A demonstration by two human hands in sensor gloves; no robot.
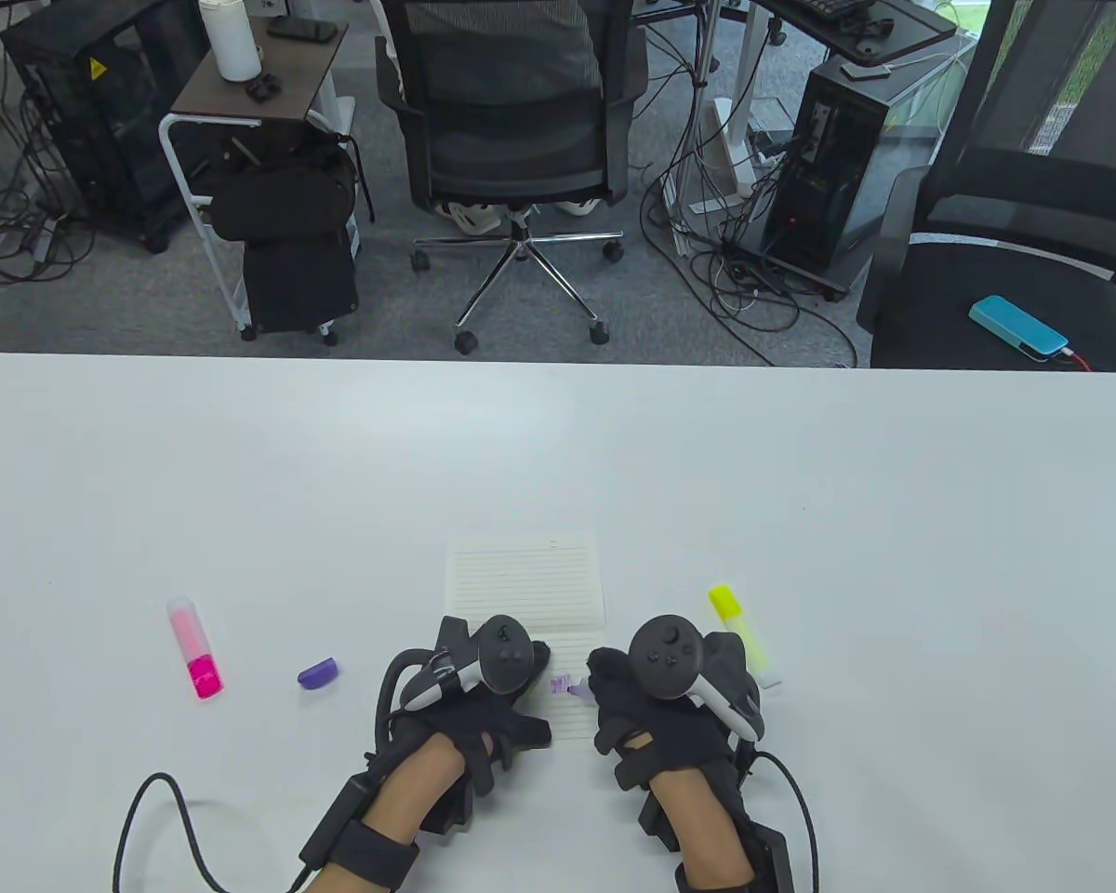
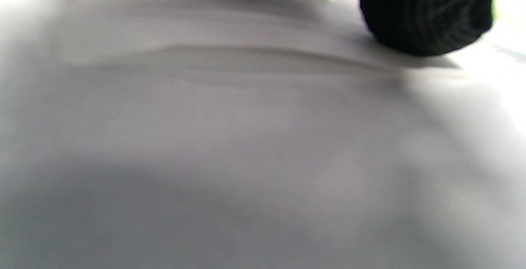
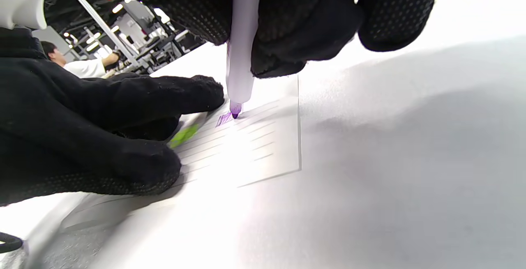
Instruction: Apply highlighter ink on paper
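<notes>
Now, from above, your left hand (image 1: 484, 688) presses flat on the lined paper (image 1: 527, 581) mid-table while your right hand (image 1: 670, 707) grips the purple highlighter (image 3: 240, 55), whose tip, seen from the right wrist, touches the purple mark (image 3: 224, 118); no writing is legible.

Desk (image 1: 800, 484): plain white. Paper (image 1: 526, 577): cream, ruled with thin dark horizontal lines; small purple ink patch (image 1: 561, 685) between the hands. Highlighter (image 3: 242, 55) in right hand (image 1: 679, 707): pale lilac barrel, purple tip. Both hands in black gloves with a fine dotted texture; left hand (image 1: 484, 688). Left of left hand: purple cap (image 1: 318, 673), pink highlighter (image 1: 195, 648). Just right of right hand: yellow highlighter (image 1: 742, 633).
</notes>
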